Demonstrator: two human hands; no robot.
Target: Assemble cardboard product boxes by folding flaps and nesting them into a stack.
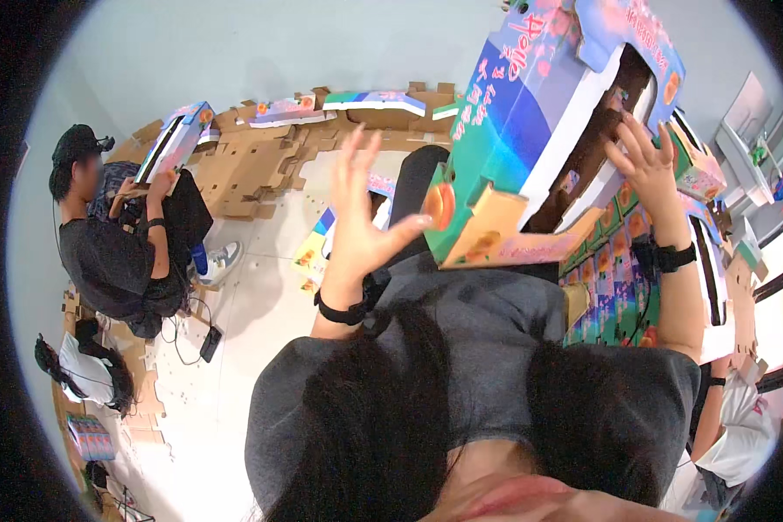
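Observation:
A colourful printed cardboard box (505,165) in blue, green and pink stands tilted before me, apparently on my lap. A long slot-like opening (574,165) with white edges shows its dark brown inside. My left hand (357,213) is raised just left of the box, fingers spread and palm empty. Its thumb points at the box's lower left corner, by a printed peach; whether it touches cannot be told. My right hand (648,165) is at the right side of the opening, fingers apart and slightly bent, over or against the box's edge. Both wrists wear black bands.
Flattened brown cardboard (244,170) lies along the wall at the far left. Printed boxes (613,278) are stacked at my right. Another printed box (317,248) stands on the floor behind my left hand. A seated co-worker (117,235) handles a similar box; another person's white sleeve (739,431) shows lower right.

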